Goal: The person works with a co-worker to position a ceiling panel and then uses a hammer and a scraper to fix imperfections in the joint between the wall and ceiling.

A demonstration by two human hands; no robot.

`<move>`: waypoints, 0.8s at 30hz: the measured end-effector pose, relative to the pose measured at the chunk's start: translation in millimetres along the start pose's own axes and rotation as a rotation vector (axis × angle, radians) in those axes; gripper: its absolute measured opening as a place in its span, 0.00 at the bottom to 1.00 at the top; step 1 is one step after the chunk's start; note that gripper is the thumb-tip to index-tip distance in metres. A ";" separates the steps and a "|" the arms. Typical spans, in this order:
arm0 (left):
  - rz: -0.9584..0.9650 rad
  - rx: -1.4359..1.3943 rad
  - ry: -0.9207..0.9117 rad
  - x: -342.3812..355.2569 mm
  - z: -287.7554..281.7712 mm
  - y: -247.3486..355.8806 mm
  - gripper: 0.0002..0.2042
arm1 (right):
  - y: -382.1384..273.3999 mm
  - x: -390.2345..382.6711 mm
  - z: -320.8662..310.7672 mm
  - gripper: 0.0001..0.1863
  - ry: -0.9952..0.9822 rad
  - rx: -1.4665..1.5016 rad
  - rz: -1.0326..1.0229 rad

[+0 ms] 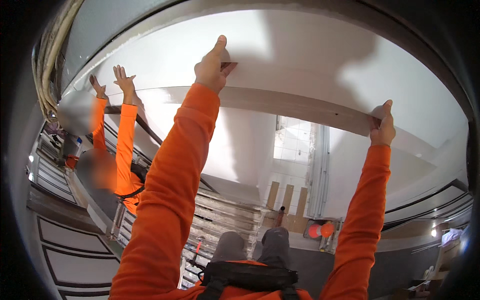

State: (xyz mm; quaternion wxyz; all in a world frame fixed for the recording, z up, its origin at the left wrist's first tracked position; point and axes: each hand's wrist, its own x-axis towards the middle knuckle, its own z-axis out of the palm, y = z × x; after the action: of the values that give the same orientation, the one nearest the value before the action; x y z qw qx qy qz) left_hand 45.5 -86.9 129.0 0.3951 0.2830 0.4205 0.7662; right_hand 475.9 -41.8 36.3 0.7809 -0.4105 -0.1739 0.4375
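Note:
Both of my arms, in orange sleeves, reach up and away from me. A long, thin pale panel (295,103) stretches between my hands, its grey-looking band curving in the fisheye view. My left hand (212,69) is closed on the panel with the thumb pointing up; some of its fingers go behind a dark edge. At the right end, my right hand (383,129) grips the panel's edge, thumb also up, its fingers partly hidden. Beyond the panel spreads a broad white surface (310,55) with shadows of arms on it.
On the left, a co-worker's orange sleeve (126,135) rises to open hands against the white surface. Thick cables (47,75) hang at upper left. Below are a slatted platform (225,212), metal profiles (320,170), wooden strips (289,197) and an orange round object (327,230).

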 end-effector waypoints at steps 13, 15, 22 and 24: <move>-0.201 0.488 -0.360 -47.0 -152.7 -63.5 0.20 | 3.7 -1.1 -11.6 0.29 -0.162 -0.241 -0.152; -0.349 0.742 -0.310 -63.1 -238.1 -130.0 0.16 | 6.1 2.7 -5.0 0.30 -0.218 -0.271 -0.157; -1.194 1.331 -0.592 -406.1 -379.5 -298.9 0.51 | -14.6 21.4 -8.2 0.34 -0.113 -0.341 -0.177; -1.074 1.557 -0.515 -484.1 -376.7 -289.2 0.54 | 6.4 21.8 1.7 0.32 -0.042 -0.244 -0.124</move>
State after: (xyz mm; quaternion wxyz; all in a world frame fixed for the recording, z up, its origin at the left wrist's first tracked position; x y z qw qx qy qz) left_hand 118.8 -556.9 -354.3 0.4738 0.3939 0.7823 -0.0921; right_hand 483.6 -21.1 30.3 0.7468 -0.4818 -0.2671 0.3725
